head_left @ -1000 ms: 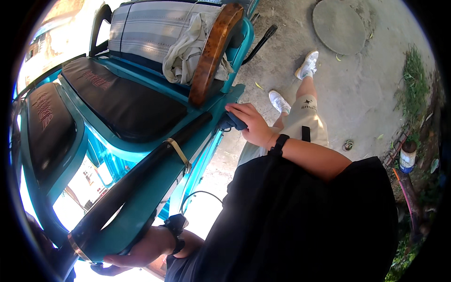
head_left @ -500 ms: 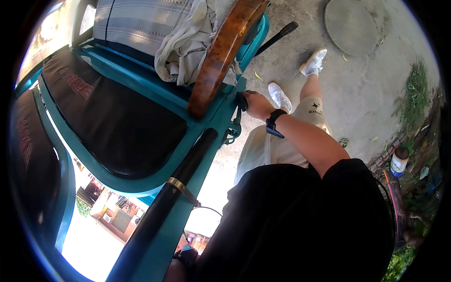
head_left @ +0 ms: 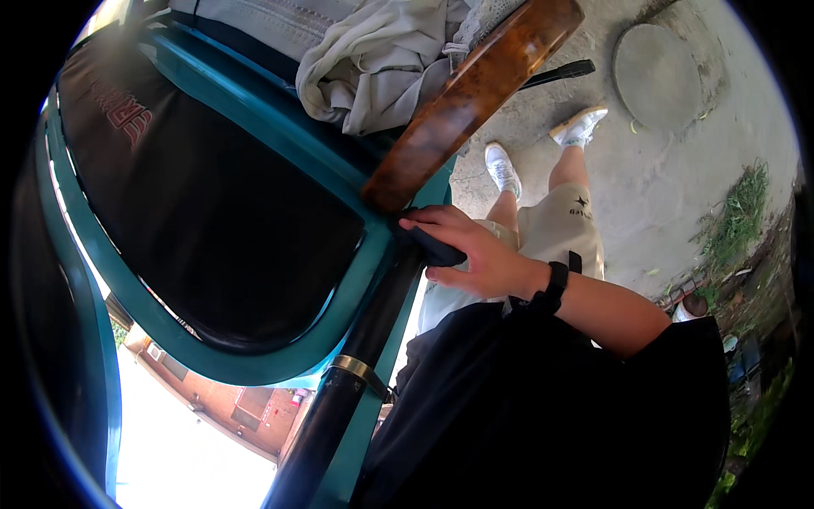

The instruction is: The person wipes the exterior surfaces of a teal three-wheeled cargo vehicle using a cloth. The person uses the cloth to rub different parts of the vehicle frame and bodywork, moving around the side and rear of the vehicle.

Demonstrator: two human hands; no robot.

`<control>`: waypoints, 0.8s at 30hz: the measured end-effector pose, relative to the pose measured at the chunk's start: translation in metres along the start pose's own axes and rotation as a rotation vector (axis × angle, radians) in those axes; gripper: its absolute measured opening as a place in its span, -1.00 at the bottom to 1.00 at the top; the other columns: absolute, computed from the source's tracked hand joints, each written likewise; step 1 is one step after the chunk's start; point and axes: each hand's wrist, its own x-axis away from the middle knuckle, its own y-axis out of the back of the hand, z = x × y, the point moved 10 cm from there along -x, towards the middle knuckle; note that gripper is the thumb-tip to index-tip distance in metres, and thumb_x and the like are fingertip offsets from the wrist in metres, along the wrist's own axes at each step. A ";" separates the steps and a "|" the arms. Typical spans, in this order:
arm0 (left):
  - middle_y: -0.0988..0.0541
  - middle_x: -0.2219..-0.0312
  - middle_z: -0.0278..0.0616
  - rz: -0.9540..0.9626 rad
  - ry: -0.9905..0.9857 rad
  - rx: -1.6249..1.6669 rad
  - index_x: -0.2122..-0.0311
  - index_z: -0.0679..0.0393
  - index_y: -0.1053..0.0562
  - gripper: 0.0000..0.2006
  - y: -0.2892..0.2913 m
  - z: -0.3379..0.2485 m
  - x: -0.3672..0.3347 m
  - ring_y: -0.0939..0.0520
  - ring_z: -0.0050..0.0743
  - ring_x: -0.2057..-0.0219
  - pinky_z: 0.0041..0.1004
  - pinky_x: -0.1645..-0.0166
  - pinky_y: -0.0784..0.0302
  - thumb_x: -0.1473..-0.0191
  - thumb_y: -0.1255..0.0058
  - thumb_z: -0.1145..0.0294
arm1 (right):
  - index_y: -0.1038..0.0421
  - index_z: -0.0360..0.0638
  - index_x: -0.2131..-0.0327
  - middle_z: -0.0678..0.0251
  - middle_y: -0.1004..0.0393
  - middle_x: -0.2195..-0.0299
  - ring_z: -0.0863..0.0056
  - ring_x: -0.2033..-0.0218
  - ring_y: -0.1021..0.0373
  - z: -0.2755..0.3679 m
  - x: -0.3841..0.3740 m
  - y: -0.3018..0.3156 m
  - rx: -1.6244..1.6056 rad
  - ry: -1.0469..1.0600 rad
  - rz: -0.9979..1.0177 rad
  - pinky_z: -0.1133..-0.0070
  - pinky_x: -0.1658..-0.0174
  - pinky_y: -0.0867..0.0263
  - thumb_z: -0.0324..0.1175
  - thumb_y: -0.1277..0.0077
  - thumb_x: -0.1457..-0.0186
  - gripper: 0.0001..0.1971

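My right hand is closed round a black block-shaped thing, whose kind I cannot make out. The thumb lies along its near side and the fingers reach over the top. The thing touches or nearly touches the teal frame at the upper end of a black round bar, just below a brown wood-patterned armrest. A black padded backrest or seat with red stitching fills the left, within the teal frame. My left hand is out of view.
Crumpled beige cloth lies beside the armrest. A metal clamp rings the bar. A black lever sticks out past the armrest. Concrete ground with a round cover and grass lies to the right.
My right hand has come nearer with the black thing, from the frame's outer edge to the top of the bar. My view has shifted. The left hand, partly visible earlier at the bottom, is gone.
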 end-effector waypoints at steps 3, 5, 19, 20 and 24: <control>-0.40 -0.11 0.17 0.007 0.004 -0.017 -0.28 0.25 -0.18 -0.25 0.002 0.001 -0.002 -0.55 0.11 -0.10 -0.08 -0.10 -0.61 -0.11 -0.26 0.12 | -0.29 -0.16 -0.28 0.10 -0.28 -0.27 0.11 -0.31 -0.14 -0.029 -0.008 0.010 0.125 -0.063 -0.031 0.32 -0.36 -0.12 -0.33 -0.14 -0.09 -0.36; -0.40 -0.11 0.18 0.013 0.006 -0.030 -0.28 0.26 -0.17 -0.24 0.004 0.001 -0.003 -0.55 0.12 -0.10 -0.08 -0.10 -0.61 -0.11 -0.26 0.13 | -0.34 -0.16 -0.24 0.11 -0.34 -0.22 0.12 -0.25 -0.20 -0.042 -0.012 0.020 0.159 -0.192 -0.111 0.35 -0.34 -0.15 -0.34 -0.08 -0.09 -0.40; -0.38 -0.12 0.23 0.050 0.046 -0.105 -0.28 0.34 -0.13 -0.21 0.017 0.007 0.008 -0.55 0.19 -0.10 -0.07 -0.08 -0.64 -0.10 -0.27 0.17 | -0.49 -0.27 0.01 0.15 -0.54 0.10 0.14 0.03 -0.36 0.079 -0.023 0.024 0.322 0.065 -0.177 0.36 -0.01 -0.38 -0.39 -0.16 0.07 -0.53; -0.38 -0.12 0.23 0.051 0.044 -0.105 -0.28 0.35 -0.13 -0.21 0.016 0.007 0.005 -0.55 0.19 -0.10 -0.07 -0.08 -0.64 -0.10 -0.27 0.17 | -0.50 -0.27 0.02 0.13 -0.55 0.12 0.17 0.05 -0.37 0.071 -0.030 0.020 0.289 -0.029 -0.139 0.37 0.00 -0.38 -0.37 -0.16 0.07 -0.54; -0.37 -0.13 0.25 0.067 0.049 -0.133 -0.28 0.37 -0.12 -0.20 0.020 0.011 0.004 -0.55 0.21 -0.10 -0.07 -0.08 -0.64 -0.10 -0.27 0.18 | -0.55 -0.32 0.13 0.13 -0.59 0.27 0.14 0.13 -0.38 0.095 -0.045 0.002 0.300 -0.024 -0.045 0.35 0.07 -0.40 -0.31 -0.17 0.01 -0.63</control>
